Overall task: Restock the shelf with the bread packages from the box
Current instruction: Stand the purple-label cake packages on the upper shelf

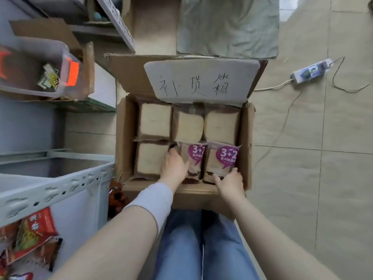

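Observation:
An open cardboard box (247,142) on the floor holds several bread packages. In its near row lie two packages with purple labels, the left one (193,156) and the right one (224,158). My left hand (174,165) grips the left edge of the left purple-label package. At the near right corner of the right purple-label package, my right hand (230,183) has its fingers curled around it. Plain-faced packages (154,120) fill the far row and the near left slot. The grey metal shelf (52,186) stands to my left.
The box's white flap (201,79) with handwritten characters stands open at the far side. Red snack packets (34,233) lie on a lower shelf level at left. A clear plastic bin (36,65) sits at upper left. A power strip (310,71) and cables lie on the tiled floor at right.

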The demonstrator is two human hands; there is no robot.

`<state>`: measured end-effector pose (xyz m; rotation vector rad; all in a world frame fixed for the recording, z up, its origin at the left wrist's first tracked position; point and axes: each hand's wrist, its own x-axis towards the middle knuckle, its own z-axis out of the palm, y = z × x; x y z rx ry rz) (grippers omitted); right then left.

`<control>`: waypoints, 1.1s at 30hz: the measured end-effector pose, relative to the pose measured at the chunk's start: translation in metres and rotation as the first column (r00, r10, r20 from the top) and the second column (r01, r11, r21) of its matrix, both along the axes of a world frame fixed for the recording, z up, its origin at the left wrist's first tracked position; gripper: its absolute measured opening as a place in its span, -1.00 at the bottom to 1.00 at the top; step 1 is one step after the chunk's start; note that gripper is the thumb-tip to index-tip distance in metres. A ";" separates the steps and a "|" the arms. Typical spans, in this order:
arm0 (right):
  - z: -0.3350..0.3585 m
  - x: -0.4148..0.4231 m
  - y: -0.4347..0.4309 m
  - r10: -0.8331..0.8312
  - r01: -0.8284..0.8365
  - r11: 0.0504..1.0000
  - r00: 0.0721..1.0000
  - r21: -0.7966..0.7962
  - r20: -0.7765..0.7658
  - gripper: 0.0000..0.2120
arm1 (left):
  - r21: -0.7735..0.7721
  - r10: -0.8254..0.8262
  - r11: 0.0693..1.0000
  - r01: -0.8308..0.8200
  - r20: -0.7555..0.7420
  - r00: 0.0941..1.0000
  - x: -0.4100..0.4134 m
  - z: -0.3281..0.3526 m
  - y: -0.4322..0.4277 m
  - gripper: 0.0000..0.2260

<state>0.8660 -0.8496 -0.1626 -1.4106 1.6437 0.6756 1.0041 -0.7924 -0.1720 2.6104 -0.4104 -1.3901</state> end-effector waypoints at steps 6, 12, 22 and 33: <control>-0.041 0.003 -0.001 -0.279 0.272 0.953 0.959 -0.130 -0.041 -0.36 | -0.140 0.233 0.963 -0.229 0.014 0.972 -0.001 -0.045 -0.005 -0.31; -0.034 -0.003 -0.008 -0.210 0.204 0.974 0.976 -0.103 -0.053 -0.30 | -0.185 0.301 0.931 -0.314 -0.096 0.949 0.005 -0.042 -0.001 -0.40; -0.018 -0.020 -0.009 -0.245 0.248 0.969 0.946 0.012 0.213 -0.49 | -0.311 0.489 0.796 -0.519 -0.175 0.855 0.016 -0.011 0.024 -0.54; 0.149 -0.031 -0.008 -0.161 0.141 0.986 0.723 0.084 0.672 -0.82 | -0.632 0.691 0.469 -0.617 -0.172 0.702 0.011 0.216 0.092 -0.53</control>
